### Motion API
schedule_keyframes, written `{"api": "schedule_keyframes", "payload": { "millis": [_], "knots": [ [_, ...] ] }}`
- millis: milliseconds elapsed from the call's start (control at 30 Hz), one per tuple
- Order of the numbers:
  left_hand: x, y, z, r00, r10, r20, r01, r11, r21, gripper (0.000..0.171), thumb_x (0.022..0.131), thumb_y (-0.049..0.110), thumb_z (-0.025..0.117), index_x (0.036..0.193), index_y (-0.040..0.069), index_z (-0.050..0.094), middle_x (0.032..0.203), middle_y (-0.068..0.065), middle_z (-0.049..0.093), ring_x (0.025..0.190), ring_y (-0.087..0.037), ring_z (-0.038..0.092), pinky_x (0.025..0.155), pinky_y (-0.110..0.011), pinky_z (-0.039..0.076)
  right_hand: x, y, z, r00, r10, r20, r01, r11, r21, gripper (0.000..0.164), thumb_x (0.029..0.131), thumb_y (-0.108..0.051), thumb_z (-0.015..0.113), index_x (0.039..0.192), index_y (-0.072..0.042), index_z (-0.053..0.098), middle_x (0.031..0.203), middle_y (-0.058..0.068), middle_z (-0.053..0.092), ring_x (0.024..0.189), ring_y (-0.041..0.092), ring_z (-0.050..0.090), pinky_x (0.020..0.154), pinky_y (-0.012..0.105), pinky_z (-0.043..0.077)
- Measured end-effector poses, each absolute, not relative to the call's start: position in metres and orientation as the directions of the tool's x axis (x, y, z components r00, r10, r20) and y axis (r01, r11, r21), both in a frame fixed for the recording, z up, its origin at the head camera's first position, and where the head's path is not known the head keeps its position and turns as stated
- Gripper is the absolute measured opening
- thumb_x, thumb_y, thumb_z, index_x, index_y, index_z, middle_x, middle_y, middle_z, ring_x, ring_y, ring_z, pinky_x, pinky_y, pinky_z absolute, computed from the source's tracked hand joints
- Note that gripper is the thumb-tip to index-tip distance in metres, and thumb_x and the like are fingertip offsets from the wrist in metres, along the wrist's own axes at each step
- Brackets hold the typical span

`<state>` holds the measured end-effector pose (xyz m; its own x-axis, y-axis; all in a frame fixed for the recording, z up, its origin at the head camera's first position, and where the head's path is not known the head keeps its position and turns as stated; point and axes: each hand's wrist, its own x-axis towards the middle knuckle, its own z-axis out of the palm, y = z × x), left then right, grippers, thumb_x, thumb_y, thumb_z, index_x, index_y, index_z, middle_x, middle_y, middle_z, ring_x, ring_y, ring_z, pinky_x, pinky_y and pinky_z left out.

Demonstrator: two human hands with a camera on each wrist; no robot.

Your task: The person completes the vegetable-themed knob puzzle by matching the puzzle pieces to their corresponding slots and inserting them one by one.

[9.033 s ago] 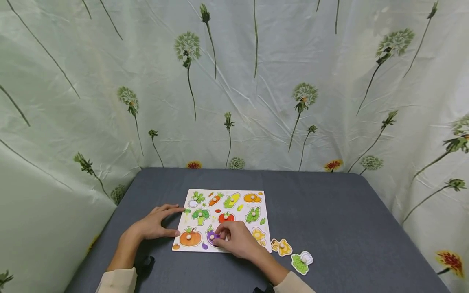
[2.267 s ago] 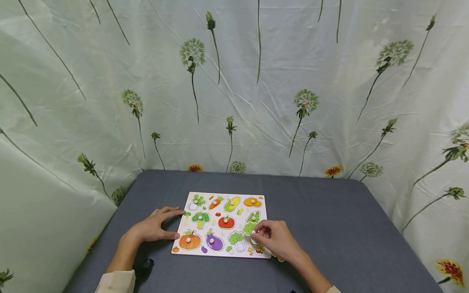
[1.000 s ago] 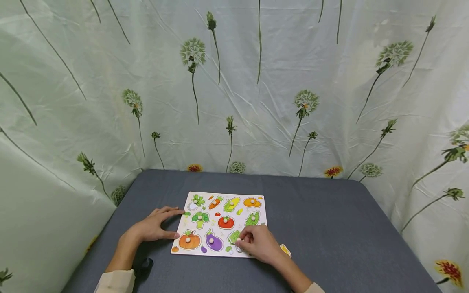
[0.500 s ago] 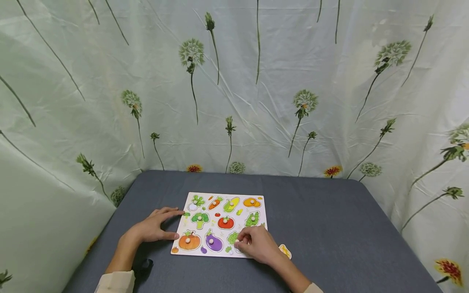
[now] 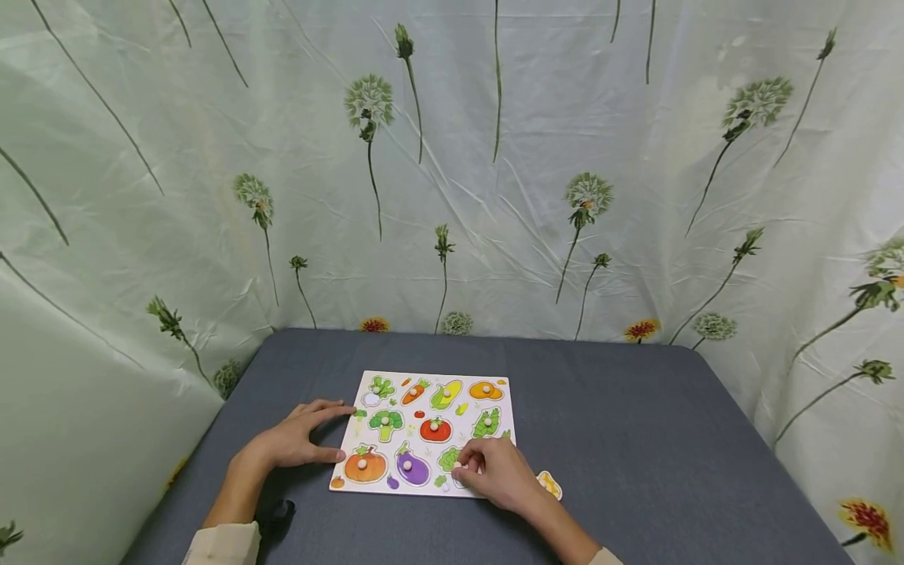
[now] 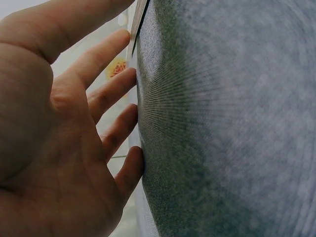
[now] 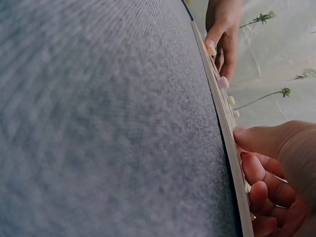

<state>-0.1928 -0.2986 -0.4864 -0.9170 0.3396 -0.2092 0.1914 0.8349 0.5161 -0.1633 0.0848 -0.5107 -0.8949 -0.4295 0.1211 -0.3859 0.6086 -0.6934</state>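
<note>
A white wooden vegetable puzzle board [image 5: 356, 437] lies on the table, most of its pictures fitted with knobbed pieces. At its left edge my left hand [image 5: 297, 436] rests, thumb and fingers spread, with fingertips against the edge. My right hand [image 5: 497, 471] pinches the knob of the bok choy piece [image 5: 448, 457] over the bottom row, beside the eggplant piece [image 5: 413, 471]. Much of the bok choy is hidden by the fingers. In the right wrist view the thumb [image 7: 256, 139] and curled fingers sit right at the board's side. The board's lower right corner is covered by my hand.
A yellow puzzle piece [image 5: 549, 484] lies on the dark grey table [image 5: 621, 439], just right of the board and partly behind my right wrist. A flower-printed curtain [image 5: 452, 157] hangs behind the table. A small black object [image 5: 278, 514] sits by my left wrist.
The bok choy piece has gone from the table at right onto the board in my right hand, which earlier worked at the eggplant. Within the last half second hardly anything moves; the left hand stays.
</note>
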Motion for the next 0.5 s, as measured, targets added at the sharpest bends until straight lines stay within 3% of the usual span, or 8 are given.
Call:
{"api": "schedule_keyframes", "payload": {
  "millis": [267,500],
  "knots": [
    [-0.193,-0.3,-0.486,-0.915,0.357,-0.191,0.217,0.83,0.514,0.084,0.081,0.059,0.081,0.152,0.026,0.052,0.157,-0.02,0.042,0.14,-0.049,0.035,0.105,-0.076,0.032,-0.163,0.088,-0.514,-0.888,-0.437,0.143,-0.39,0.552,-0.737,0.016,0.087,-0.024,0.084,0.094,-0.014,0.074,0.065,-0.015,0.057,0.055,-0.005,0.043,0.053,0.016,0.034],
    [-0.193,-0.3,-0.486,-0.915,0.355,-0.192,0.207,0.821,0.532,0.082,0.08,0.055,0.083,0.151,0.025,0.053,0.158,-0.018,0.042,0.141,-0.047,0.035,0.105,-0.076,0.032,-0.164,0.098,-0.512,-0.89,-0.416,0.187,-0.4,0.513,-0.759,0.014,0.088,-0.022,0.083,0.093,-0.012,0.075,0.064,-0.013,0.055,0.053,-0.005,0.041,0.05,0.016,0.033]
  ]
}}
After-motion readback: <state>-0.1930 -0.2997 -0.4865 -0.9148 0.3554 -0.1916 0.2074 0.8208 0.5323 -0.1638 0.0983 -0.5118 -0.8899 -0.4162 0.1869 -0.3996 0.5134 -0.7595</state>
